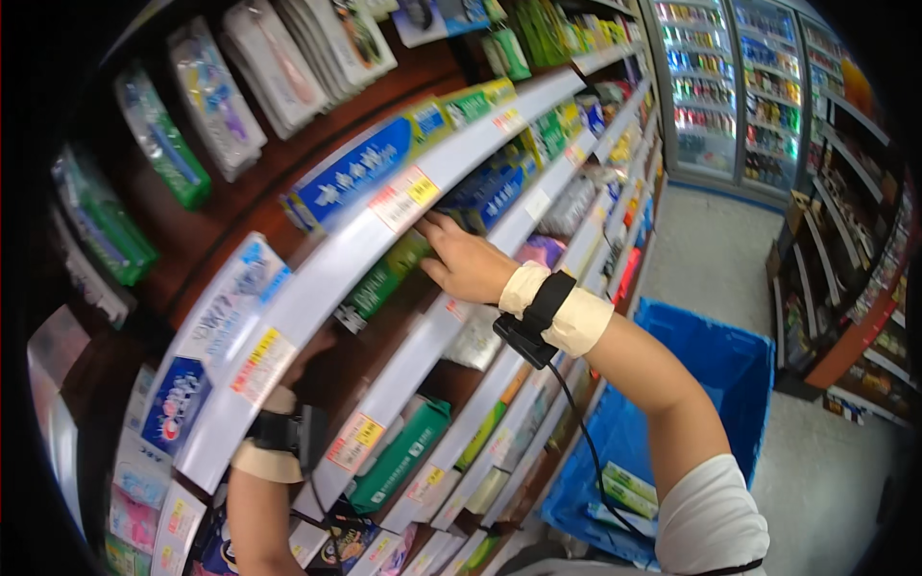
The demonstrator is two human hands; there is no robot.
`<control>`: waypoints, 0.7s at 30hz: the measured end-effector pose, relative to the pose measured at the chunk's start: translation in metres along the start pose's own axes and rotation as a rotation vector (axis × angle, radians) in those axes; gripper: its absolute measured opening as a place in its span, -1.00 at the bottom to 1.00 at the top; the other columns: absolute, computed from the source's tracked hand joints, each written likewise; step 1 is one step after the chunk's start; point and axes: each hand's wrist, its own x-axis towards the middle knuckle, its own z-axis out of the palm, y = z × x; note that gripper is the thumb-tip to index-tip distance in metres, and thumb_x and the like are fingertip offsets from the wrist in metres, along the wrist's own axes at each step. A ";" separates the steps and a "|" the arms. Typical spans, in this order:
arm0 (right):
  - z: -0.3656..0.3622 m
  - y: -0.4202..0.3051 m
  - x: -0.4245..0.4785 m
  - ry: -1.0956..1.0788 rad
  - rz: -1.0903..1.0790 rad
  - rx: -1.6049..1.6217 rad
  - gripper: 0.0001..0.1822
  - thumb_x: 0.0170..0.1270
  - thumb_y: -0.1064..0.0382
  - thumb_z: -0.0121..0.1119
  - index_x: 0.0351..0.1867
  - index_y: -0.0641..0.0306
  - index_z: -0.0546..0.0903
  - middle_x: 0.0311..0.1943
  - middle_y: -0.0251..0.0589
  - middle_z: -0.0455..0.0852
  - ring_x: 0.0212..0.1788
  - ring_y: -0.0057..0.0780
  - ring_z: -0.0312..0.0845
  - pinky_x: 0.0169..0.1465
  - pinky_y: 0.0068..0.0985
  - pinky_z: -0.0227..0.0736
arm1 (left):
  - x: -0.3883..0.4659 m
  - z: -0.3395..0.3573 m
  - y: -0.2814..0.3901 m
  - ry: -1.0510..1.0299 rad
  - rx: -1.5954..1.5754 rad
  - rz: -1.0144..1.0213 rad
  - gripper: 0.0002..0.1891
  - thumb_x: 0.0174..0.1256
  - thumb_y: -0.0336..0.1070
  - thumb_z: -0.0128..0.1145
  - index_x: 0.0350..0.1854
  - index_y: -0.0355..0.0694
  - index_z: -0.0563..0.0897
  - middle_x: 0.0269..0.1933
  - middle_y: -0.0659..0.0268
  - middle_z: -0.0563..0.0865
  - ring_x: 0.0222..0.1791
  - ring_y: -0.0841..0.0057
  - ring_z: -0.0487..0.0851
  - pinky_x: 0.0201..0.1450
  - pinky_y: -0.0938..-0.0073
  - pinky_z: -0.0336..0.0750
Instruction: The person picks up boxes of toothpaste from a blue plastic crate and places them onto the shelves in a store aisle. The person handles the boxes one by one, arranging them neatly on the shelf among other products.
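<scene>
My right hand (464,259) reaches into the second shelf, its fingertips under the price rail and beside a green toothpaste carton (382,284). Whether the fingers grip that carton is hidden. Blue toothpaste cartons (490,194) lie just beyond the fingers. My left hand (313,353) is deep in the same shelf, dark and mostly covered by the upper price rail (324,281); what it touches cannot be made out. Both wrists wear tan wraps with black straps and small cabled devices. A larger blue toothpaste carton (360,169) rests on the shelf above.
Packaged toothbrushes (274,65) hang at the upper left. A blue plastic crate (663,324) with several green-and-white packs (623,489) stands on the floor at right. Glass-door drink coolers (735,93) line the far end, and another shelf unit (828,252) stands across the aisle.
</scene>
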 end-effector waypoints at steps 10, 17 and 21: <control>-0.070 0.050 -0.251 0.097 0.458 -0.052 -0.66 0.16 0.29 0.06 -0.01 0.31 0.49 -0.16 -0.02 0.59 -0.24 -0.27 0.59 -0.18 -0.44 0.48 | -0.055 0.144 0.056 0.153 1.154 0.135 -0.53 0.29 -0.34 -0.09 0.25 -0.34 0.26 0.28 0.07 0.31 0.32 0.32 0.20 0.32 0.45 0.04; 0.002 0.133 -0.481 -0.832 1.230 -0.205 -0.59 0.08 0.13 0.08 -0.05 0.30 0.54 -0.04 0.08 0.55 0.00 -0.05 0.49 0.03 -0.24 0.42 | -0.111 0.252 0.028 -0.130 1.007 0.154 -0.52 0.26 -0.25 -0.06 0.21 -0.36 0.32 0.32 0.08 0.24 0.34 0.24 0.16 0.35 0.32 -0.03; 0.030 0.123 -0.529 -0.761 1.618 -0.131 -0.61 0.15 0.15 0.05 -0.01 0.26 0.51 -0.01 0.06 0.54 0.05 -0.06 0.46 0.06 -0.24 0.41 | -0.124 0.266 -0.023 -0.337 0.800 -0.093 -0.52 0.14 -0.48 0.01 0.17 -0.37 0.36 0.27 0.06 0.32 0.31 0.28 0.23 0.32 0.37 0.04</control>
